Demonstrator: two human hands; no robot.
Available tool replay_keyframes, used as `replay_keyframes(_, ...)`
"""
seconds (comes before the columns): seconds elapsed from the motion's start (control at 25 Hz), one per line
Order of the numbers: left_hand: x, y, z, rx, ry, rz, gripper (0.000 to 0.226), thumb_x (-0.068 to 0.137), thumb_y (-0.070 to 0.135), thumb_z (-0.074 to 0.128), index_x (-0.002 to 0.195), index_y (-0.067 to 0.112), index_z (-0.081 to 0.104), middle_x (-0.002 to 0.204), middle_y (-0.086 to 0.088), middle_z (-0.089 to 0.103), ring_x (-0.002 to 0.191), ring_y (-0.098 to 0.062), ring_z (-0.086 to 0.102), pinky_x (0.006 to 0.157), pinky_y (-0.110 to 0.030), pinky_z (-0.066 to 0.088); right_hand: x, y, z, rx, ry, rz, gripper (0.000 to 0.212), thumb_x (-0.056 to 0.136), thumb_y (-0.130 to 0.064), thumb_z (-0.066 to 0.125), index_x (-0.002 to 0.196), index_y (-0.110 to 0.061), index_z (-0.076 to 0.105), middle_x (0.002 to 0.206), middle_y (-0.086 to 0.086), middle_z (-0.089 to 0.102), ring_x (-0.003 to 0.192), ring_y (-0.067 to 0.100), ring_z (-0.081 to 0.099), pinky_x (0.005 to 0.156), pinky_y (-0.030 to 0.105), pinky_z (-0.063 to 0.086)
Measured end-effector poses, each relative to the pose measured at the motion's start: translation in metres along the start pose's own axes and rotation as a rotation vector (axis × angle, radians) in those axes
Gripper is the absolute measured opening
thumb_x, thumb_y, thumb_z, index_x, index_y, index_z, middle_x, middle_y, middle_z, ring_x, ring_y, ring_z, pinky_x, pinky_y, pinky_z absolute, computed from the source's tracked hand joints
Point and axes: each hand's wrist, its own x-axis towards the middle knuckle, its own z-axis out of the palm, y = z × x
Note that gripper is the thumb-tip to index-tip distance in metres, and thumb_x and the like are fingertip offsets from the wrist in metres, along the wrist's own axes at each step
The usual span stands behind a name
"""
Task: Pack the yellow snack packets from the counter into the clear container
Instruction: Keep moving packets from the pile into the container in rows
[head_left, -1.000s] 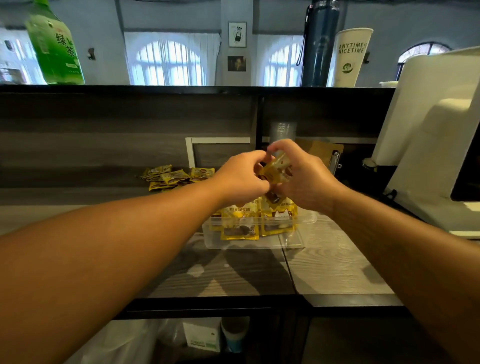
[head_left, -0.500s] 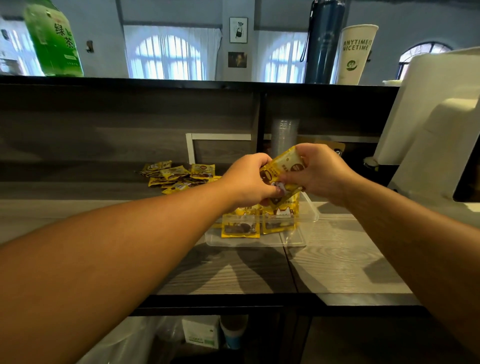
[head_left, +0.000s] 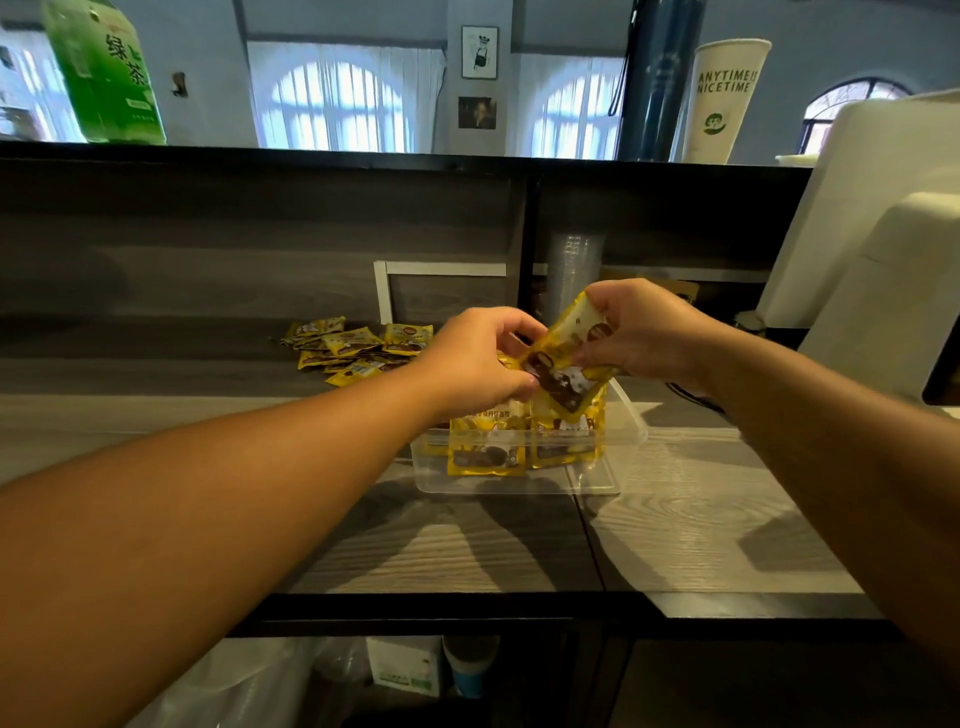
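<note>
A clear container (head_left: 524, 480) sits on the wooden counter in the middle, with several yellow snack packets (head_left: 485, 452) standing upright inside. Just above it both my hands hold yellow packets. My right hand (head_left: 641, 332) pinches the top of a tilted yellow packet (head_left: 563, 358). My left hand (head_left: 480, 358) grips the packets' lower left side, its fingertips hidden behind them. A loose pile of yellow packets (head_left: 358, 348) lies on the counter behind and left of the container.
A raised dark shelf runs across the back, carrying a green bottle (head_left: 104, 73), a dark flask (head_left: 657, 78) and a paper cup (head_left: 724, 98). A white machine (head_left: 883, 260) stands at the right. A white frame (head_left: 436, 270) leans against the back wall.
The packet in my right hand has turned from crumpled between my hands to spread out and tilted, held higher above the container. My hands have drawn slightly apart.
</note>
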Motion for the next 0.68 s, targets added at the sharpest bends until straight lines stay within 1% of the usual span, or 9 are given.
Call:
replay_keyframes(0.08,0.007,-0.009,0.0,0.501,0.065,0.108,0.07,0.079,0.026,0.084,0.14,0.034,0.05,0.136,0.005,0.059,0.12,-0.017,0.06,0.094,-0.042,0.056,0.003,0.001,0.001,-0.249,-0.079,-0.044,0.03,0.081,-0.017,0.076,0.08,-0.034,0.051,0.087,-0.007,0.058,0.076,0.009,0.056,0.058,0.019,0.043)
replay_keyframes(0.12,0.011,-0.013,0.0,0.686,0.031,0.106,0.084,0.076,0.035,0.085,0.148,0.036,0.04,0.145,0.004,0.051,0.133,-0.021,0.049,0.103,-0.049,0.048,0.004,0.003,0.005,-0.328,-0.138,-0.049,0.029,0.082,-0.019,0.074,0.082,-0.035,0.05,0.089,-0.007,0.056,0.076,0.008,0.055,0.059,0.018,0.042)
replay_keyframes(0.16,0.015,-0.018,0.0,0.802,-0.037,0.063,0.098,0.074,0.042,0.085,0.153,0.038,0.029,0.152,0.003,0.044,0.141,-0.024,0.039,0.109,-0.055,0.041,0.005,0.005,0.013,-0.415,-0.194,-0.057,0.024,0.083,-0.022,0.073,0.089,-0.033,0.053,0.092,-0.007,0.055,0.077,0.009,0.055,0.062,0.019,0.044)
replay_keyframes(0.2,0.02,-0.023,-0.001,0.866,-0.111,-0.004,0.108,0.072,0.047,0.085,0.156,0.04,0.018,0.156,0.001,0.038,0.144,-0.028,0.034,0.11,-0.059,0.037,0.006,0.006,0.023,-0.518,-0.229,-0.079,0.024,0.084,-0.026,0.072,0.102,-0.03,0.055,0.096,-0.007,0.053,0.079,0.009,0.054,0.066,0.02,0.046)
replay_keyframes(0.24,0.026,-0.027,-0.002,0.914,-0.177,-0.062,0.115,0.071,0.051,0.085,0.157,0.041,0.009,0.158,-0.002,0.034,0.145,-0.031,0.032,0.109,-0.061,0.036,0.008,0.008,0.033,-0.611,-0.246,-0.102,0.034,0.085,-0.03,0.07,0.114,-0.027,0.054,0.101,-0.006,0.052,0.082,0.01,0.052,0.069,0.022,0.046)
replay_keyframes(0.32,0.032,-0.03,-0.002,0.988,-0.261,-0.109,0.122,0.068,0.059,0.083,0.157,0.043,0.001,0.156,-0.006,0.033,0.141,-0.036,0.035,0.106,-0.061,0.038,0.011,0.007,0.046,-0.7,-0.215,-0.126,0.056,0.082,-0.039,0.071,0.129,-0.026,0.044,0.115,0.0,0.049,0.094,0.014,0.05,0.077,0.028,0.048)
replay_keyframes(0.44,0.036,-0.03,-0.001,1.011,-0.251,-0.056,0.122,0.067,0.063,0.081,0.156,0.043,0.001,0.143,-0.007,0.041,0.13,-0.035,0.045,0.099,-0.057,0.046,0.016,0.004,0.05,-0.704,-0.158,-0.107,0.078,0.074,-0.046,0.077,0.135,-0.026,0.033,0.125,0.006,0.044,0.111,0.024,0.045,0.092,0.04,0.049)
replay_keyframes(0.6,0.035,-0.041,-0.002,1.002,-0.185,-0.028,0.116,0.069,0.061,0.081,0.155,0.042,0.006,0.141,-0.003,0.044,0.128,-0.031,0.047,0.095,-0.054,0.05,0.022,0.003,0.056,-0.732,-0.177,-0.109,0.08,0.074,-0.049,0.077,0.135,-0.026,0.031,0.126,0.009,0.045,0.111,0.025,0.044,0.093,0.041,0.048)
replay_keyframes(0.68,0.035,-0.045,-0.008,0.878,-0.198,-0.027,0.114,0.069,0.058,0.082,0.155,0.043,0.009,0.147,-0.002,0.041,0.132,-0.03,0.045,0.1,-0.055,0.047,0.023,-0.001,0.051,-0.712,-0.228,-0.08,0.082,0.07,-0.05,0.08,0.134,-0.029,0.032,0.124,0.007,0.044,0.108,0.024,0.043,0.091,0.039,0.048)
